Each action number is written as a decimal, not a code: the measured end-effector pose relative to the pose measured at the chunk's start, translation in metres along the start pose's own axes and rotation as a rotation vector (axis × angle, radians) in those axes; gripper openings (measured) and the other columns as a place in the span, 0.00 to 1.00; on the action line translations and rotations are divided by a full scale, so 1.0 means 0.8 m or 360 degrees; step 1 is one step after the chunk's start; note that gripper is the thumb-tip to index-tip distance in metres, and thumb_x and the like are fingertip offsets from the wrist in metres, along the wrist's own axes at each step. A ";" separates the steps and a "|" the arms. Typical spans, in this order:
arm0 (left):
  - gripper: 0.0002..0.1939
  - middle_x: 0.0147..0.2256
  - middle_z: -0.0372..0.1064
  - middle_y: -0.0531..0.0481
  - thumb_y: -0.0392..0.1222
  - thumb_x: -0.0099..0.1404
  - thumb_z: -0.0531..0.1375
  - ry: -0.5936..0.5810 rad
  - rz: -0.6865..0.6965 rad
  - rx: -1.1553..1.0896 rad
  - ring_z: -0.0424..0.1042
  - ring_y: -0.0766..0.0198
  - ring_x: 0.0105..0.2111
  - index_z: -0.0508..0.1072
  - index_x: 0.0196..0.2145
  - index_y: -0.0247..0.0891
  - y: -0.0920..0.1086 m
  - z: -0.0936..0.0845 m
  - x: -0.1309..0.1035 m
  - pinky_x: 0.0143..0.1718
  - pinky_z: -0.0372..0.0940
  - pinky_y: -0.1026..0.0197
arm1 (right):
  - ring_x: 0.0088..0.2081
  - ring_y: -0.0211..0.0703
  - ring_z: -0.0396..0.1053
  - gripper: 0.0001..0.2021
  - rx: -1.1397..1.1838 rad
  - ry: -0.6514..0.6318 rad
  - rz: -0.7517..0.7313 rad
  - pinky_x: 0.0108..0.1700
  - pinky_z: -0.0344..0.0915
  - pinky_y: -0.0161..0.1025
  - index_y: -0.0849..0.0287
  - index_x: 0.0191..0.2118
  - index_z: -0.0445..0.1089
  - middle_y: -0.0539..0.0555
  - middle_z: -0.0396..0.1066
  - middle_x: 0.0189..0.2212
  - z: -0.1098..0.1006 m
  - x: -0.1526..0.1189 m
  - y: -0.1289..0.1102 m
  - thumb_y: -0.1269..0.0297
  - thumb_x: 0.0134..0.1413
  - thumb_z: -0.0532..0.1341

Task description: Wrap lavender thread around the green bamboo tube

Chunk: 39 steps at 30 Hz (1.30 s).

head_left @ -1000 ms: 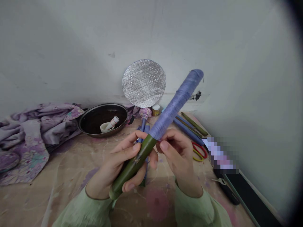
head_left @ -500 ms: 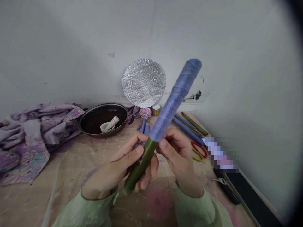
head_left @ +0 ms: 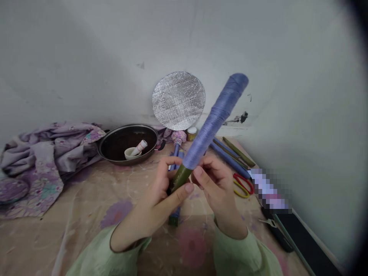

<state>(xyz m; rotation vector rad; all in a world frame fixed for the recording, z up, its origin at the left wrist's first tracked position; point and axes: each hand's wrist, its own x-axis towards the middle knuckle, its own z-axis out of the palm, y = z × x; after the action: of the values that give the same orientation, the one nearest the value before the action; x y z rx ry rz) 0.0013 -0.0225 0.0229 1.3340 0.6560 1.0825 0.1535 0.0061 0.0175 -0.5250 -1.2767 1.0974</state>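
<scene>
A green stick (head_left: 208,130) slants up to the right, its upper part wrapped in blue-violet thread. My left hand (head_left: 161,195) is closed round the bare green lower part, with the thumb across it. At the lower edge of the wrapping, my right hand (head_left: 217,188) pinches with thumb and forefinger close against the stick; any thread between them is too small to make out. Behind my left hand, blue pieces (head_left: 176,151) lie partly hidden on the table.
A dark pan (head_left: 126,159) holds a white bowl and a roll. Purple floral cloth (head_left: 48,168) lies left. Wrapped and green sticks (head_left: 238,151), red-and-yellow scissors (head_left: 244,186) and a black case lie right. A round silver disc (head_left: 178,100) stands behind.
My left hand has shifted its grip, with the thumb now higher over the stick, covering its lower end. The view has moved slightly.
</scene>
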 end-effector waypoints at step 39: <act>0.12 0.29 0.73 0.52 0.46 0.66 0.67 0.0314 0.0020 0.0110 0.69 0.69 0.28 0.82 0.44 0.38 0.014 -0.010 0.012 0.31 0.66 0.66 | 0.19 0.36 0.71 0.13 -0.0083 -0.0024 0.0073 0.21 0.70 0.34 0.55 0.28 0.68 0.46 0.72 0.18 0.011 0.004 -0.013 0.59 0.60 0.68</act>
<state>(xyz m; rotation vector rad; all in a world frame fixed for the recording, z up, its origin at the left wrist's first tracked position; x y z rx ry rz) -0.0045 -0.0121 0.0344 1.3014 0.8384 1.2212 0.1489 0.0021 0.0299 -0.5891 -1.3149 1.1103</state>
